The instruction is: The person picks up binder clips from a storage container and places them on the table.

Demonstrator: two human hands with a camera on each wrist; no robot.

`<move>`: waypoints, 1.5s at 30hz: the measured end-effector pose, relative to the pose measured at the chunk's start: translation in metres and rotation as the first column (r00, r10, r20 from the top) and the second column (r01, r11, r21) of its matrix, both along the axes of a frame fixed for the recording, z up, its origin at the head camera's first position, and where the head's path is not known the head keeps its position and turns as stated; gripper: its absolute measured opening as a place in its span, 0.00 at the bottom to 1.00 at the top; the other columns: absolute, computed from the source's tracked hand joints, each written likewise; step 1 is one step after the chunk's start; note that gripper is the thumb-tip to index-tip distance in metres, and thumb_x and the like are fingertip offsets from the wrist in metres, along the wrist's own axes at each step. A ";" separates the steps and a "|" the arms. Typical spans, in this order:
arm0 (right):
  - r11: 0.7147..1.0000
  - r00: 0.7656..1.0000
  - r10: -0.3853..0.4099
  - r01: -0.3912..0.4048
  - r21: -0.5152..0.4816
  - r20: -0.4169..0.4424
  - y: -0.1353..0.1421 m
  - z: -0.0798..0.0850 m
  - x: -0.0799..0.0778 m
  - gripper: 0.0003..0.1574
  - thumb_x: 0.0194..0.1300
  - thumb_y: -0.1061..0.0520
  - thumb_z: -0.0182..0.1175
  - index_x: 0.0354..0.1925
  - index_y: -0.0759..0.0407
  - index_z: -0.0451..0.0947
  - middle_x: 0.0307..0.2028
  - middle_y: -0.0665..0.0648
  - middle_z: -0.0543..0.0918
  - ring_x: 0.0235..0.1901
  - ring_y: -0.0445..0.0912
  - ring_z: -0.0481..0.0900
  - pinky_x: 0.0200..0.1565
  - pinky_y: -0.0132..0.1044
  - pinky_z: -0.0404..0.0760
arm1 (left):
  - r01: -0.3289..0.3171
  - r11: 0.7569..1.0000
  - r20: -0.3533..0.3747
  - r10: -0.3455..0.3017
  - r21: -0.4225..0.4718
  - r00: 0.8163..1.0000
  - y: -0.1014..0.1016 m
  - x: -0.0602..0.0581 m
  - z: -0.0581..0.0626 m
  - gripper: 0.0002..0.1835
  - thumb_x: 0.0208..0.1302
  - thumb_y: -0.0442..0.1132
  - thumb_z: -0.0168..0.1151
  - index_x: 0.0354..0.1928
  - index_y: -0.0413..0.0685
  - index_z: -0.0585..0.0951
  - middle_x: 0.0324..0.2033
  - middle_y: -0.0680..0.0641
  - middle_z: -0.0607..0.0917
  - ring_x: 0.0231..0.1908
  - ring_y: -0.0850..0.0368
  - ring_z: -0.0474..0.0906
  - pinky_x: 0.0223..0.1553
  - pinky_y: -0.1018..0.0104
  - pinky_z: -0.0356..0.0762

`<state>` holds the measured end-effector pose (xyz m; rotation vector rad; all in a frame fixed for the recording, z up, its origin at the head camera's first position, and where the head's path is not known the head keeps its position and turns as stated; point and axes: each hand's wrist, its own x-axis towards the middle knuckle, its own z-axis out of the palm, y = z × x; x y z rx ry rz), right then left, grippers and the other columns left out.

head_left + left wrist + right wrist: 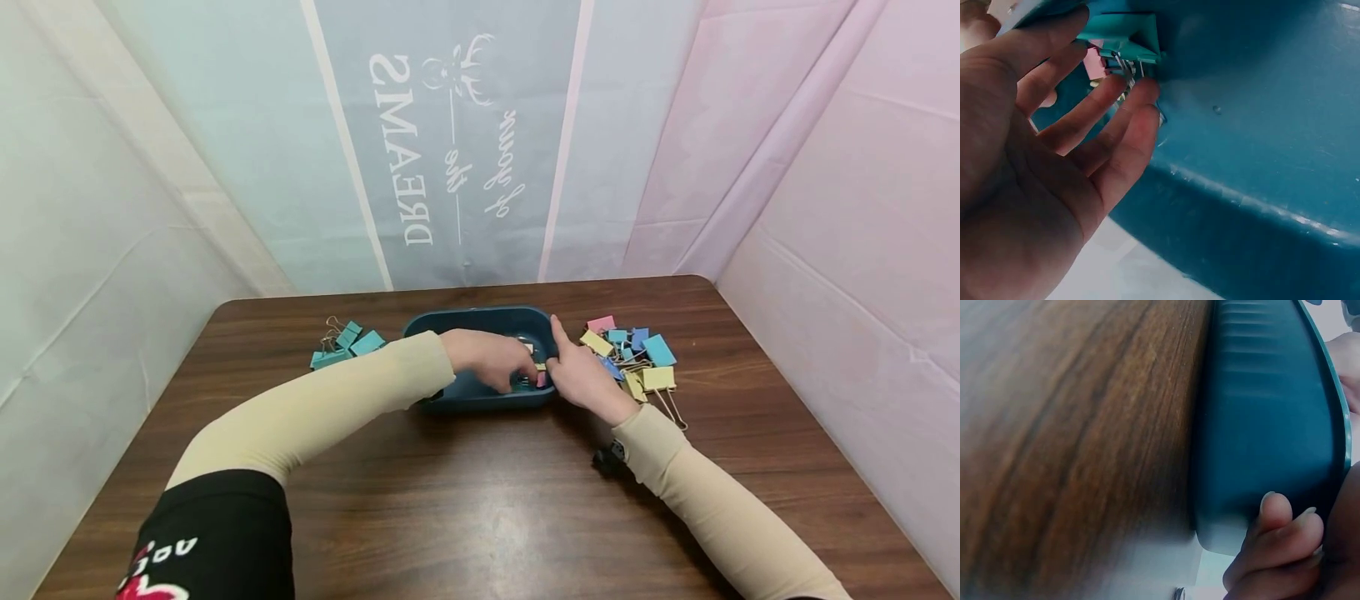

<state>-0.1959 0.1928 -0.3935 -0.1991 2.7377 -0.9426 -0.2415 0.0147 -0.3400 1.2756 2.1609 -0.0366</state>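
My left hand [491,358] reaches down into a dark teal plastic basin [480,403]. In the left wrist view its fingers are spread and slightly bent around the near side of a teal binder clip [1125,28]; the thumb tip overlaps that clip, and a firm pinch does not show. A pink binder clip [1094,64] and several wire handles sit beyond the fingertips. My right hand [588,379] grips the basin's right end, thumb at the rim and index finger pointing along it. Curled fingers [1275,512] press the outer wall in the right wrist view.
Several teal binder clips [330,358] lie in a pile left of the basin. A mixed pile of yellow, blue, pink and teal clips, with a yellow clip [658,379] in front, lies to the right. The wooden table [465,500] ends at a curtain [465,167] behind.
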 end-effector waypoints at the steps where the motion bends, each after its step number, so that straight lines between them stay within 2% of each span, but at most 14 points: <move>1: 1.000 1.000 0.001 -0.001 0.000 -0.001 0.000 0.000 0.000 0.47 0.76 0.54 0.46 0.80 0.51 0.32 0.18 0.58 0.75 0.13 0.50 0.74 0.19 0.39 0.72 | -0.002 1.000 -0.002 0.002 -0.004 1.000 0.001 0.000 -0.001 0.23 0.67 0.32 0.63 0.63 0.55 0.79 0.50 0.51 0.80 0.44 0.57 0.73 0.45 0.68 0.75; 7: 1.000 1.000 0.004 -0.004 -0.008 -0.004 0.000 0.001 0.000 0.46 0.76 0.54 0.46 0.80 0.51 0.32 0.18 0.58 0.75 0.13 0.50 0.73 0.18 0.39 0.72 | -0.024 1.000 -0.085 0.023 -0.008 0.996 0.002 0.004 -0.008 0.28 0.65 0.26 0.63 0.65 0.57 0.78 0.46 0.52 0.78 0.43 0.57 0.72 0.43 0.69 0.75; 10: 1.000 1.000 0.006 -0.006 -0.012 -0.006 0.001 0.001 0.000 0.46 0.76 0.54 0.46 0.80 0.51 0.32 0.18 0.58 0.75 0.13 0.51 0.73 0.19 0.40 0.72 | -0.027 1.000 -0.134 0.025 -0.011 0.991 0.003 0.006 -0.011 0.27 0.65 0.28 0.63 0.64 0.57 0.79 0.46 0.52 0.78 0.43 0.56 0.73 0.47 0.68 0.76; 13: 1.000 1.000 0.007 -0.007 -0.013 -0.006 0.001 0.000 0.001 0.46 0.76 0.54 0.46 0.80 0.51 0.32 0.18 0.57 0.75 0.13 0.50 0.73 0.18 0.40 0.72 | -0.025 1.000 -0.162 0.023 -0.015 0.987 0.003 0.006 -0.012 0.26 0.65 0.30 0.65 0.63 0.57 0.79 0.51 0.51 0.79 0.44 0.57 0.74 0.52 0.65 0.76; 15: 1.000 1.000 0.010 -0.010 -0.014 -0.008 0.001 0.000 0.001 0.46 0.76 0.55 0.46 0.80 0.51 0.32 0.18 0.57 0.75 0.13 0.50 0.73 0.18 0.40 0.71 | -0.032 0.999 -0.161 0.030 -0.012 0.986 0.002 0.006 -0.013 0.25 0.65 0.30 0.66 0.62 0.57 0.79 0.56 0.51 0.78 0.45 0.57 0.75 0.54 0.63 0.76; 17: 1.000 1.000 0.010 -0.010 -0.016 -0.008 0.000 -0.001 0.001 0.46 0.76 0.55 0.46 0.80 0.51 0.32 0.18 0.57 0.75 0.13 0.50 0.73 0.18 0.40 0.71 | -0.048 0.999 -0.145 0.046 -0.009 0.988 0.001 0.005 -0.013 0.24 0.64 0.30 0.66 0.61 0.57 0.80 0.58 0.50 0.77 0.45 0.56 0.76 0.52 0.63 0.78; 22: 1.000 1.000 0.007 -0.007 -0.007 -0.009 -0.001 -0.001 0.001 0.46 0.76 0.55 0.46 0.80 0.52 0.32 0.18 0.58 0.75 0.13 0.50 0.73 0.18 0.40 0.72 | -0.093 0.996 -0.096 0.093 0.005 0.991 -0.005 0.002 -0.010 0.23 0.62 0.33 0.69 0.58 0.56 0.79 0.50 0.53 0.79 0.40 0.57 0.77 0.41 0.68 0.79; 28: 1.000 1.000 0.000 0.001 0.008 -0.010 -0.001 -0.001 0.001 0.46 0.76 0.55 0.46 0.80 0.52 0.32 0.19 0.58 0.75 0.13 0.50 0.73 0.19 0.39 0.71 | -0.104 0.994 -0.052 0.102 -0.027 0.993 -0.011 -0.002 -0.006 0.17 0.63 0.35 0.69 0.53 0.56 0.82 0.46 0.53 0.79 0.39 0.57 0.76 0.40 0.67 0.78; 33: 1.000 1.000 -0.004 0.004 0.004 -0.003 -0.001 -0.001 0.001 0.47 0.75 0.55 0.46 0.80 0.50 0.32 0.19 0.58 0.75 0.14 0.50 0.74 0.18 0.39 0.71 | -0.133 0.989 -0.026 0.132 -0.070 0.991 -0.016 -0.003 -0.006 0.18 0.64 0.33 0.67 0.54 0.57 0.81 0.44 0.52 0.79 0.38 0.56 0.77 0.37 0.66 0.78; 37: 1.000 1.000 -0.005 0.005 0.003 -0.007 -0.001 -0.001 0.001 0.47 0.75 0.55 0.46 0.80 0.51 0.32 0.20 0.58 0.75 0.14 0.50 0.74 0.18 0.39 0.72 | -0.141 0.985 -0.024 0.140 -0.099 0.990 -0.020 -0.003 -0.004 0.19 0.63 0.33 0.67 0.55 0.57 0.81 0.46 0.52 0.79 0.40 0.56 0.76 0.40 0.64 0.78; 40: 1.000 1.000 -0.006 0.006 -0.001 -0.013 -0.001 -0.001 0.001 0.46 0.75 0.55 0.46 0.80 0.52 0.33 0.20 0.58 0.75 0.14 0.50 0.74 0.19 0.40 0.72 | -0.135 0.984 -0.039 0.131 -0.120 0.991 -0.025 -0.003 0.000 0.19 0.63 0.34 0.68 0.55 0.58 0.82 0.49 0.53 0.79 0.43 0.55 0.74 0.43 0.63 0.77; 45: 1.000 1.000 -0.004 0.004 0.000 -0.004 -0.001 0.001 0.002 0.47 0.76 0.55 0.46 0.80 0.52 0.32 0.19 0.58 0.75 0.14 0.51 0.74 0.19 0.40 0.72 | -0.157 0.982 -0.067 0.151 -0.109 0.986 -0.039 -0.002 0.016 0.20 0.63 0.33 0.68 0.56 0.59 0.82 0.51 0.52 0.78 0.43 0.55 0.74 0.41 0.63 0.75</move>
